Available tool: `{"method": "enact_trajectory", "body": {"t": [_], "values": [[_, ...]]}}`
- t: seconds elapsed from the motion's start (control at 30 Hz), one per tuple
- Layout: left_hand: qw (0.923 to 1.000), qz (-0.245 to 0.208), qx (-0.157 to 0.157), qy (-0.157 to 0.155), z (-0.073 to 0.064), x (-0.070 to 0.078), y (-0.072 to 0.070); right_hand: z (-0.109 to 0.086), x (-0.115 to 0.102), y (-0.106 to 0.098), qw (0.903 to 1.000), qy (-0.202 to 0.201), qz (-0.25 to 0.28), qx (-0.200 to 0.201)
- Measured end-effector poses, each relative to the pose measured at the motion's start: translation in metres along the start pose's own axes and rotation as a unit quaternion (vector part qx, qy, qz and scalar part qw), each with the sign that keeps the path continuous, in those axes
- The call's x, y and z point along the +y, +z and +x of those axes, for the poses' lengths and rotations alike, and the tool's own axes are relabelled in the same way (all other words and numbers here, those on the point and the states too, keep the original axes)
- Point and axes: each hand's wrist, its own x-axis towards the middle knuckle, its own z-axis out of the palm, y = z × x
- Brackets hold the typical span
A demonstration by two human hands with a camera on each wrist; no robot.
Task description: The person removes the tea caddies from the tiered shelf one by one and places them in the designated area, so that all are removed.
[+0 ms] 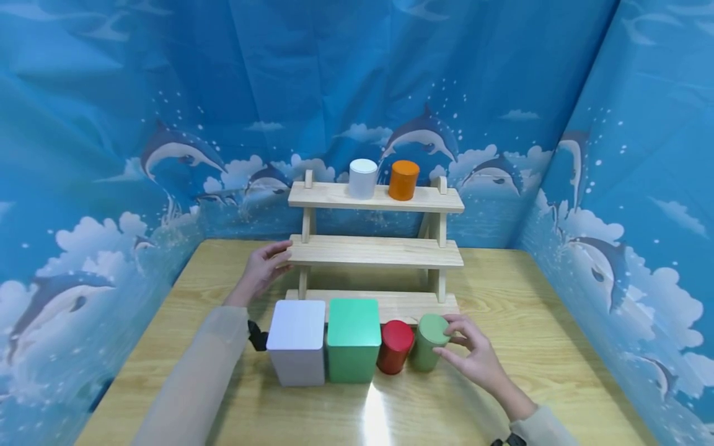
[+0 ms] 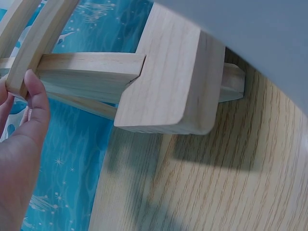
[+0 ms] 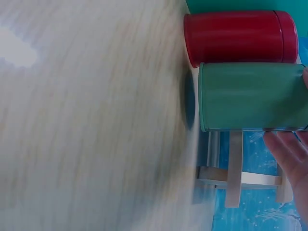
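1. Left sleeve (image 1: 189,378): nearest, head-view 8 o'clock.
2. Green canister (image 1: 428,350): 5 o'clock, just off tabletop (image 1: 535,297); right hand (image 1: 474,359) pinching it.
3. Red canister (image 1: 394,347): just beside, toward 9 o'clock.
4. Wooden stand (image 1: 390,248): beyond, toward 11 o'clock; left hand (image 1: 264,266) gripping its middle shelf (image 1: 346,251).
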Motion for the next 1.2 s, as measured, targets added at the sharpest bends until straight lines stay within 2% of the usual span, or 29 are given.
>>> {"method": "enact_trajectory", "body": {"t": [0.37, 0.6, 0.8, 1.07, 1.2], "values": [[1.0, -0.001, -0.004, -0.006, 0.001, 0.0, 0.0, -0.008, 0.001, 0.003, 0.9997, 0.023, -0.008, -0.004], [1.0, -0.007, 0.002, 0.0, 0.01, -0.012, -0.006, -0.011, 0.003, 0.005, 1.0, 0.0, -0.004, -0.001], [0.9998, 0.001, 0.008, 0.016, 0.013, -0.017, -0.007, -0.013, 0.004, 0.006, 0.9999, 0.012, 0.0, 0.004], [0.9999, -0.001, 0.005, 0.013, 0.011, -0.016, -0.006, -0.025, 0.027, 0.006, 0.9999, 0.0, 0.007, 0.007], [0.9999, -0.004, 0.01, 0.011, 0.013, -0.016, -0.006, -0.027, 0.03, 0.004, 0.9999, -0.002, 0.009, 0.013]]}}
